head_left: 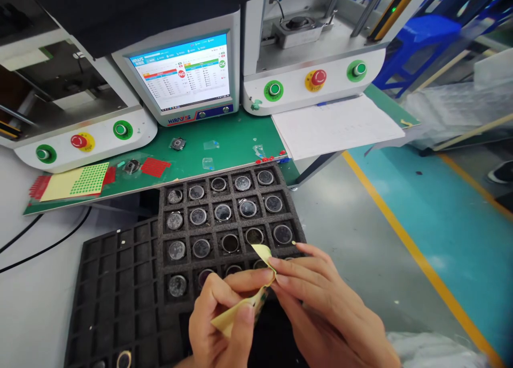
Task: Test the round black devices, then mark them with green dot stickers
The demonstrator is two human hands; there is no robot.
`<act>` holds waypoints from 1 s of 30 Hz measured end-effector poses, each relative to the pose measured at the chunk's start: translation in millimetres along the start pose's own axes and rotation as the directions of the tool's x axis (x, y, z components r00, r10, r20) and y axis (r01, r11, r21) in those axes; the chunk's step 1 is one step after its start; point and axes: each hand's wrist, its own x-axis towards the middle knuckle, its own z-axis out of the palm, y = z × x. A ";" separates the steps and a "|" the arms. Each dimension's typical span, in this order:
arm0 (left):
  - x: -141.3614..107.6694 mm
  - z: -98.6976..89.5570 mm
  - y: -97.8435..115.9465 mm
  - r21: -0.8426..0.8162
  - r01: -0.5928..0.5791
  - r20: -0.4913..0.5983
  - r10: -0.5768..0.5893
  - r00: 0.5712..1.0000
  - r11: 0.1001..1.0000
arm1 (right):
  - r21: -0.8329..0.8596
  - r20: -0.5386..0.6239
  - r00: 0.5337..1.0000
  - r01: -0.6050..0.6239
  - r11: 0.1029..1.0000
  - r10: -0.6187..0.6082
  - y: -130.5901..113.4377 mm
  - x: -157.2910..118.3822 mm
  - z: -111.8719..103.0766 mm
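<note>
Both hands meet at a pale yellow sticker sheet, which is bent and creased between them. My left hand is closed on its lower part, thumb on top. My right hand pinches the upper end, where a flap curls up beyond the fingertips. A little green shows on the underside of the sheet. Just beyond the hands lies a black foam tray with rows of square pockets holding round, dark-faced parts with metal rims. The hands cover some of the tray's nearest row.
A second foam tray lies at lower left. On the green bench are a sheet of green dot stickers, red sticker pieces, small parts and white paper. Behind stand a monitor and machines with green and red buttons.
</note>
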 end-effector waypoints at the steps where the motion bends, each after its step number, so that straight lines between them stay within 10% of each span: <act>1: 0.1 -0.4 0.0 -0.005 -0.005 0.008 0.005 1.000 1.000 | 0.000 -0.012 1.000 -0.007 1.000 0.007 -0.3 -0.6 1.1; 11: 0.7 -0.7 -0.6 -0.042 -0.048 0.027 0.049 0.998 0.998 | -0.036 0.118 0.990 0.086 0.996 -0.081 3.4 6.8 -10.2; 24: 7.8 -7.7 8.7 -0.088 0.117 0.051 -0.113 0.992 0.989 | 0.069 -0.034 0.999 0.026 0.997 -0.024 6.5 5.2 1.6; 30: 29.6 -28.8 19.5 0.061 0.326 0.205 -0.331 0.921 0.943 | 0.281 0.323 0.944 -0.030 0.959 -0.066 19.7 20.5 -12.3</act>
